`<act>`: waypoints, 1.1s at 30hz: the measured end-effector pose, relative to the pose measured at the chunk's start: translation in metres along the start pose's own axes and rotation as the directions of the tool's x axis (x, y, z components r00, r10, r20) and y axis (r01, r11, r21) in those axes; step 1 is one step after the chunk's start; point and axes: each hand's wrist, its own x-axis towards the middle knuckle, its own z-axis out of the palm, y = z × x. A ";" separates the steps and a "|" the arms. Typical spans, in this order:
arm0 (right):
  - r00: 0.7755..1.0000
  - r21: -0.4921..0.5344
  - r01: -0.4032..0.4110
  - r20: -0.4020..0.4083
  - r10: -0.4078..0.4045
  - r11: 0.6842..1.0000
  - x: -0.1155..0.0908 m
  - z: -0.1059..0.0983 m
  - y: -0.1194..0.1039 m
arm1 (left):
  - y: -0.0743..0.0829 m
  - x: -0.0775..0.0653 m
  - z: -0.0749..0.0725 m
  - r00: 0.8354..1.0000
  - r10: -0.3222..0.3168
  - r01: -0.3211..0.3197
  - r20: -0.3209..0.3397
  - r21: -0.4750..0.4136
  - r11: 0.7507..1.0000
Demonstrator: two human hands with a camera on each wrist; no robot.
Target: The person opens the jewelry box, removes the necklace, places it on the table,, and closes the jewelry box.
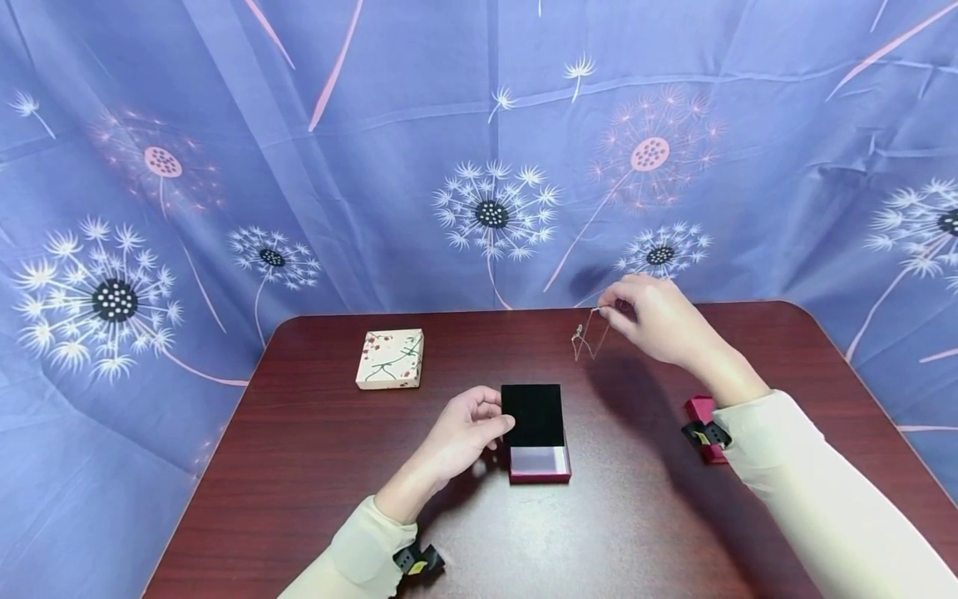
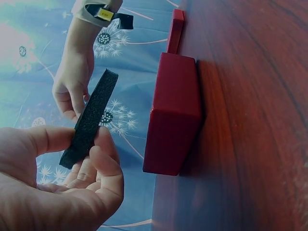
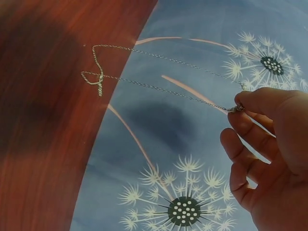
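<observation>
Between thumb and fingers my left hand (image 1: pixel 467 428) pinches a black foam pad (image 1: pixel 533 414), seen edge-on in the left wrist view as a thin foam pad (image 2: pixel 94 115). The pad is held above an open red box (image 1: pixel 540 477), whose pale inside shows at the near end. Up and to the right, my right hand (image 1: pixel 647 320) pinches a fine chain necklace (image 3: pixel 168 87) by its clasp end. The chain hangs in a loop, with a small ornament (image 3: pixel 99 83) at its low end, over the far part of the table.
A cream box with a floral print (image 1: pixel 390 359) sits at the back left of the brown table (image 1: pixel 314 466). On the right, partly behind my right wrist, lies a red lid-like piece (image 1: pixel 702 409). A blue dandelion-print cloth (image 1: pixel 389 166) hangs behind the table.
</observation>
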 end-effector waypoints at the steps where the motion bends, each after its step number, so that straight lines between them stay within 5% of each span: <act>1: 1.000 -0.008 0.006 0.000 -0.006 1.000 -0.001 0.001 0.000 | 0.000 0.000 0.000 1.000 0.000 0.000 0.000 0.001 1.000; 33: 0.983 -0.049 0.181 0.002 -0.181 0.982 -0.048 0.032 0.001 | 0.001 0.000 0.000 1.000 -0.001 0.001 -0.009 -0.012 1.000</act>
